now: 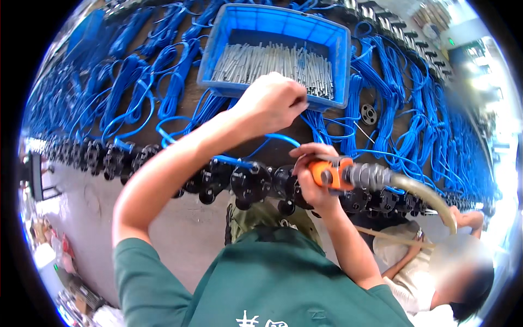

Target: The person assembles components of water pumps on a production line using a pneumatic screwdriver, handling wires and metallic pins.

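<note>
My left hand (275, 103) is over the near rim of a blue plastic bin (343, 54), its fingers curled closed. Whatever may be between those fingers is hidden. Many thin, pale, translucent rods or tubes (261, 60) lie in the bin. Closer to me, my right hand (316, 174) is wrapped round an orange hand tool (327, 173). A grey ribbed fitting joins this tool to a thick, yellowish hose (422, 191) running off to the right. A blue cable (283, 138) reaches the fingers of my right hand; whether they grip it I cannot tell.
Coiled blue cable bundles (128, 87) cover the dark table on both sides of the bin. Round black parts (250, 182) line its near edge. A small dark wheel-shaped disc (369, 114) lies right of the bin. Another person (408, 261) sits close at my right.
</note>
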The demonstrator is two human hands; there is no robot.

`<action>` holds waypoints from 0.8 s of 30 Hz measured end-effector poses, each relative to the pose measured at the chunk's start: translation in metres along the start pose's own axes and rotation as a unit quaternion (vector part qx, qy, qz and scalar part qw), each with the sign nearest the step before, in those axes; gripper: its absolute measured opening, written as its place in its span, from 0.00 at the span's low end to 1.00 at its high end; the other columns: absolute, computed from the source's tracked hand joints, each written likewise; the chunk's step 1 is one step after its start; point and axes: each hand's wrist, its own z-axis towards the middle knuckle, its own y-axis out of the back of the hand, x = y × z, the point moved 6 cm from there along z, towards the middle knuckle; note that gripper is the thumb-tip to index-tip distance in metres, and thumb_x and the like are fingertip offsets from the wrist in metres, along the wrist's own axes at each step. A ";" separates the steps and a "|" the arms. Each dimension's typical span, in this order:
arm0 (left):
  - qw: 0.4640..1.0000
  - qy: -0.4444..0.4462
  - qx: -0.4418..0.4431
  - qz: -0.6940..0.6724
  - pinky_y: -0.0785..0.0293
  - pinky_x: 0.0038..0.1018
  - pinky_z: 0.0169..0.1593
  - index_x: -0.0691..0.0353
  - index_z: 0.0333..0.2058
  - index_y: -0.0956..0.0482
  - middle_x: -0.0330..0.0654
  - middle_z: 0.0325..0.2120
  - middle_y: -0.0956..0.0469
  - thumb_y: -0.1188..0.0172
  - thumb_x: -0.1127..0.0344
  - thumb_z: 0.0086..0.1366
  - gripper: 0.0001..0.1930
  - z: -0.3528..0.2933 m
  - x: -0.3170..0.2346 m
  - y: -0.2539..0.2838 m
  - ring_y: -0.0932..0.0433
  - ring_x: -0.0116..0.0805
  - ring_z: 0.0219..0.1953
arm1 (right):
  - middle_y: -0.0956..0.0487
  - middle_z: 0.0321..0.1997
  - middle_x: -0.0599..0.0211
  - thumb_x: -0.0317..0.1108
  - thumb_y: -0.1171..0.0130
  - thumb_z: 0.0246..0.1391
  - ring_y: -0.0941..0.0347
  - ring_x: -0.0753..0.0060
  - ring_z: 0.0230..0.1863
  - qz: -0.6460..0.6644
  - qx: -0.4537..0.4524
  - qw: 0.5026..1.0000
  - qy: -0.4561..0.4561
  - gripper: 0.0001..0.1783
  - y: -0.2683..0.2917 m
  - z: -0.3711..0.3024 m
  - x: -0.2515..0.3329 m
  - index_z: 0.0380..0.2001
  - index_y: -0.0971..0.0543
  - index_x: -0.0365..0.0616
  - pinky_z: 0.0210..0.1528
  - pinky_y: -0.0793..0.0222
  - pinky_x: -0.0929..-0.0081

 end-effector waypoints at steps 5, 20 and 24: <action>0.883 -0.021 -0.463 -0.070 0.27 0.28 0.30 0.68 0.34 0.21 0.44 0.24 0.23 0.39 0.78 0.61 0.03 -0.168 -0.116 0.007 0.25 0.37 0.22 | 0.16 0.31 0.65 0.19 0.40 0.44 0.21 0.77 0.28 0.049 0.042 0.997 0.052 0.10 -0.006 0.002 -0.008 0.34 0.19 0.37 0.35 0.25 0.78; 0.927 0.214 -0.294 -0.094 0.29 0.41 0.48 0.62 0.24 0.20 0.43 0.27 0.25 0.41 0.63 0.64 0.12 -0.231 -0.089 -0.248 0.25 0.47 0.40 | 0.22 0.38 0.48 0.24 0.50 0.46 0.27 0.74 0.24 0.184 0.110 0.948 0.235 0.25 0.088 -0.059 0.155 0.51 0.29 0.31 0.30 0.27 0.73; 0.800 0.351 -0.165 -0.457 0.22 0.40 0.43 0.64 0.30 0.19 0.45 0.26 0.22 0.45 0.60 0.70 0.14 -0.238 -0.088 -0.289 0.20 0.44 0.35 | 0.22 0.39 0.47 0.23 0.49 0.46 0.27 0.74 0.24 0.206 0.110 0.952 0.200 0.25 0.097 -0.057 0.146 0.51 0.29 0.31 0.31 0.27 0.73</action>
